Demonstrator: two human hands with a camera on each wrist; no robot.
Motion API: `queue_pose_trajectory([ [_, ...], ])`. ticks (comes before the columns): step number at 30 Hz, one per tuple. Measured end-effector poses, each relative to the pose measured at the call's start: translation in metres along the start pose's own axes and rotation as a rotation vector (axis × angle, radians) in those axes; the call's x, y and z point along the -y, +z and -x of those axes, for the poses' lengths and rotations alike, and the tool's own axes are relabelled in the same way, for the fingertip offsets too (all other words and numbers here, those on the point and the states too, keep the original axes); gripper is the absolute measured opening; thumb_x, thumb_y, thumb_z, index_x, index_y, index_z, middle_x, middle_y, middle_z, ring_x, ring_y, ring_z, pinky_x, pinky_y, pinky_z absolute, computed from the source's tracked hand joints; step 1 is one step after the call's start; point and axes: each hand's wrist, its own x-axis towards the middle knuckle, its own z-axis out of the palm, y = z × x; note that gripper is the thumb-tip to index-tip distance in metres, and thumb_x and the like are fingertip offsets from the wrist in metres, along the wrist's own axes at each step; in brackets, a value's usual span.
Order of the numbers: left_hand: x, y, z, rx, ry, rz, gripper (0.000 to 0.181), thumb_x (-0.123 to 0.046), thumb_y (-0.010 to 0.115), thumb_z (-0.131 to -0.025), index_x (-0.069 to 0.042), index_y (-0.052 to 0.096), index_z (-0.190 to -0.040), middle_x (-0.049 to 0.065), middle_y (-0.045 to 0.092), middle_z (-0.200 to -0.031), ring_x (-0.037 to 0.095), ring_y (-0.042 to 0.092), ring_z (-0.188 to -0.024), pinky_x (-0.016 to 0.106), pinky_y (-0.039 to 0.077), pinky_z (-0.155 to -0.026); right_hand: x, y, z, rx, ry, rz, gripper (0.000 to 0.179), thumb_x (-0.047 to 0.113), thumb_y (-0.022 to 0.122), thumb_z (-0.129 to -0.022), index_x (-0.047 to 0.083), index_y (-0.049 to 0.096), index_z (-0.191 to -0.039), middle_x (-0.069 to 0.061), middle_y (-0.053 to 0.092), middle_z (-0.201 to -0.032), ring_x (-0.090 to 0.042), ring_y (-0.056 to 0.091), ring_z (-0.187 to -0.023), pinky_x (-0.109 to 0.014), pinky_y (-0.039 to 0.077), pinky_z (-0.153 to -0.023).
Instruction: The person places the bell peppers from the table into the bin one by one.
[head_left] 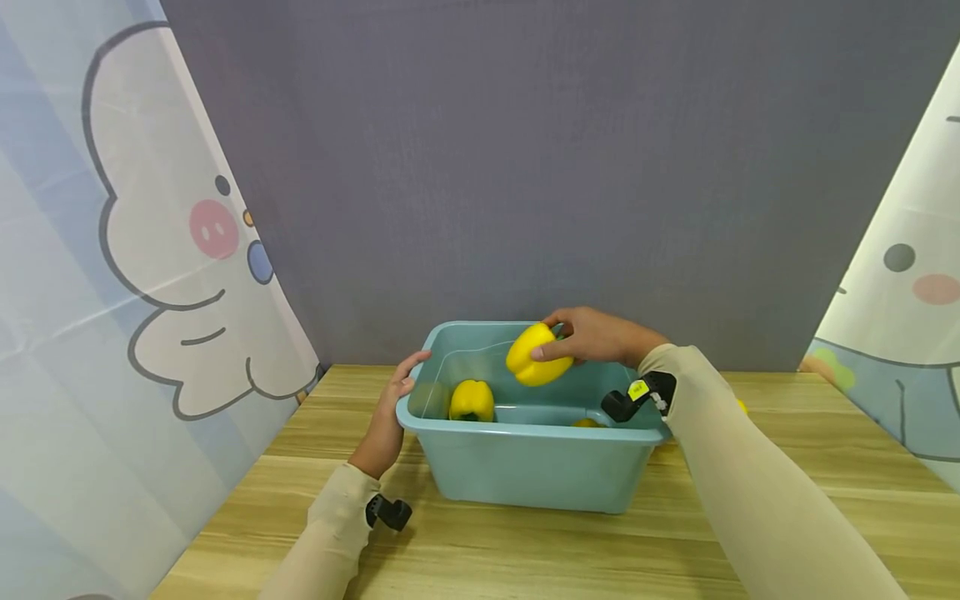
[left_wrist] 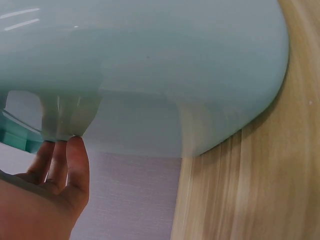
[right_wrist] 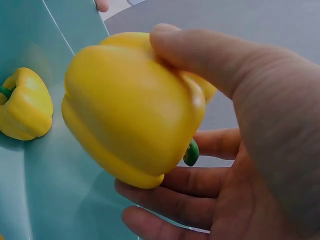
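My right hand (head_left: 600,337) holds a yellow bell pepper (head_left: 534,357) above the inside of a light blue plastic bin (head_left: 525,467). Thumb and fingers lie on opposite sides of the pepper, and its green stem points toward the palm in the right wrist view. At the bin's left end, my left hand (head_left: 386,421) grips the rim, with several fingertips (left_wrist: 77,150) against the outer wall just below it. Another yellow bell pepper (head_left: 471,400) lies in the bin's left part. A yellow-orange thing (head_left: 588,422) shows partly over the front rim, its kind hidden.
The bin stands on a wood-grain table (head_left: 480,550) before a grey panel (head_left: 525,167). A bit of something yellow (head_left: 742,406) shows beyond my right sleeve. Cartoon-printed cloth (head_left: 112,292) hangs at both sides.
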Motion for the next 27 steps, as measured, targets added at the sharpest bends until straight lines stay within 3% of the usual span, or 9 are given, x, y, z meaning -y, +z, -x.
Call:
queue_pose_trajectory([
  [16, 0.001, 0.0005, -0.0012, 0.003, 0.002, 0.001, 0.054, -0.034, 0.031, -0.103, -0.016, 0.031, -0.155, 0.014, 0.025, -0.158, 0.044, 0.031, -0.133, 0.053, 0.033, -0.103, -0.0014, -0.0001, 0.0014, 0.082, -0.016, 0.031, 0.075, 0.043, 0.078, -0.084, -0.002, 0.05, -0.138, -0.016, 0.062, -0.123, -0.025, 0.062, -0.101, -0.042, 0.053, -0.087],
  [27, 0.0013, 0.0008, -0.0014, -0.012, 0.003, -0.01, 0.055, -0.034, 0.032, -0.103, -0.015, 0.032, -0.154, 0.013, 0.025, -0.158, 0.042, 0.032, -0.133, 0.055, 0.032, -0.103, -0.0008, 0.0013, 0.0005, 0.121, -0.026, 0.042, 0.07, 0.043, 0.078, -0.084, 0.0, 0.054, -0.135, -0.012, 0.064, -0.121, -0.024, 0.062, -0.101, -0.038, 0.052, -0.086],
])
